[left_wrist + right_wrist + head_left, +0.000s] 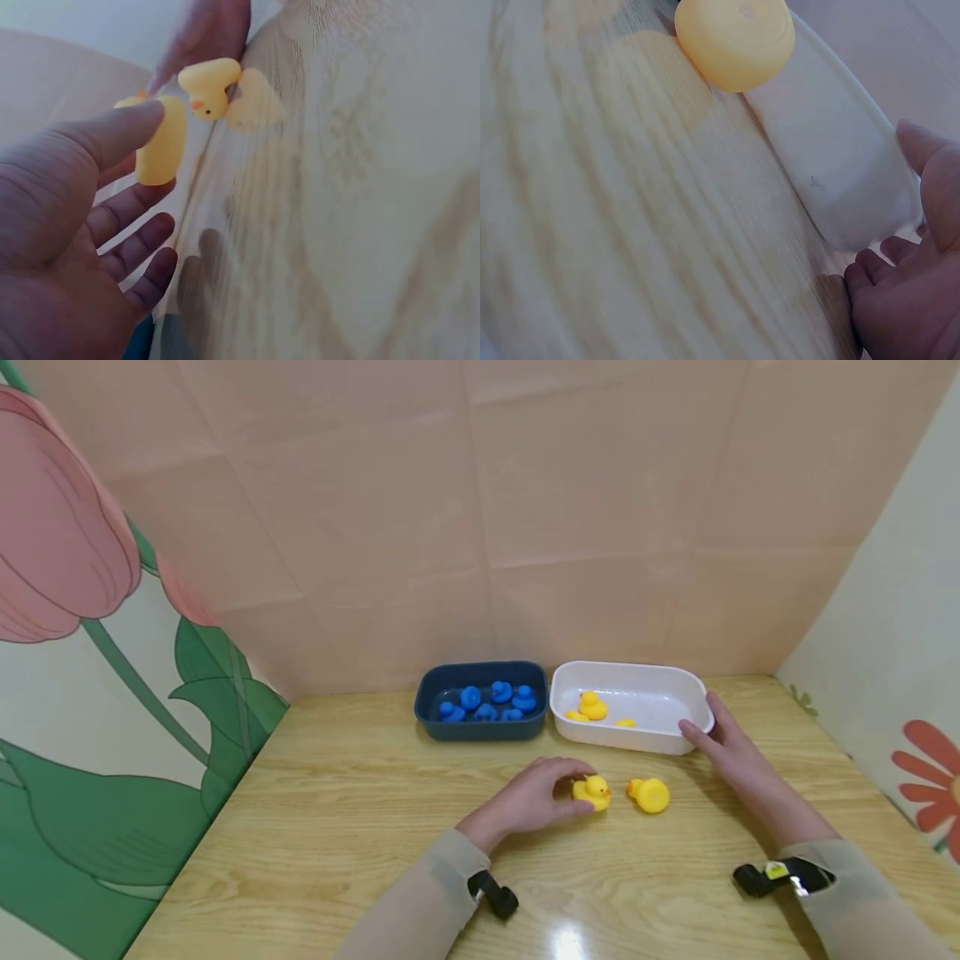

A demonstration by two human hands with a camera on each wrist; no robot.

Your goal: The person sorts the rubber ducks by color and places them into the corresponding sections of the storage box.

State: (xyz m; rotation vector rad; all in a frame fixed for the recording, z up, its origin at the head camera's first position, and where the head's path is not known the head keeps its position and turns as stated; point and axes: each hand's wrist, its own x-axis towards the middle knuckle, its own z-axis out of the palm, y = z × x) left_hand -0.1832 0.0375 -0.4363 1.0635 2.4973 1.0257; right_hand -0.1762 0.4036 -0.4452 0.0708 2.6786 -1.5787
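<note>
My left hand (pixel 536 796) pinches a yellow rubber duck (pixel 592 792) between thumb and fingers, close over the wooden table. In the left wrist view the thumb lies across this duck (pixel 161 146), while the lower fingers spread apart. Just right of it, a second yellow duck (pixel 651 796) lies tipped over with its round base showing. At the right end of a white plastic tub (pixel 637 739), my right hand (pixel 723 743) grips the rim, thumb at the near side and fingers round the end. Yellow ducks (pixel 592 704) lie inside that tub, toward its left.
A dark blue tub (pixel 480 731) with several blue ducks (pixel 501 692) stands directly left of the white one. Both tubs are near the back of the wooden table (pixel 337 827), before a pinkish covered wall (pixel 480 527). A flower-painted wall (pixel 885 652) borders the right side.
</note>
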